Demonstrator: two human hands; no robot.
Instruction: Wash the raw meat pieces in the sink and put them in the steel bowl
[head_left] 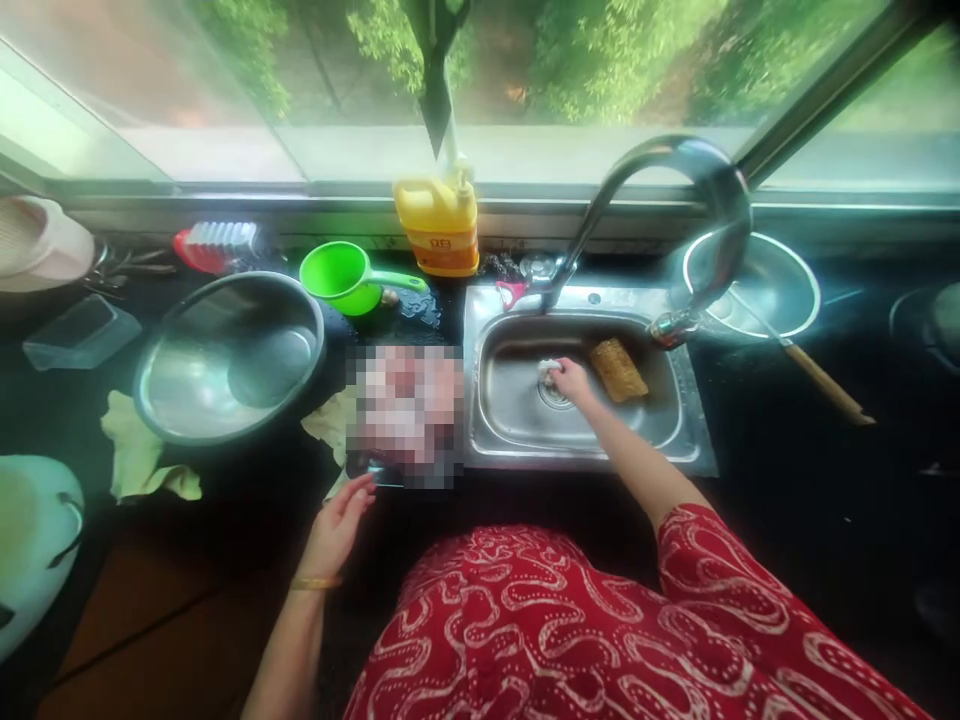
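Sink (675, 440) w/ sponge (617, 369), right hand (571, 380) closed on white scrap (548, 366) at drain, left hand (339, 522) loose-open, holding nothing

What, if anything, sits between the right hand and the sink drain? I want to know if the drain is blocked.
Only a small whitish piece, which the right hand grips directly above the drain. The brown scrubber lies off to the side in the sink, not in between.

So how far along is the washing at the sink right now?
Mid-job, by the look of it. The right hand holds a small white thing over the drain of the sink, which is dry, with no water running from the tap. The left hand rests at the counter edge. The steel bowl sits empty.
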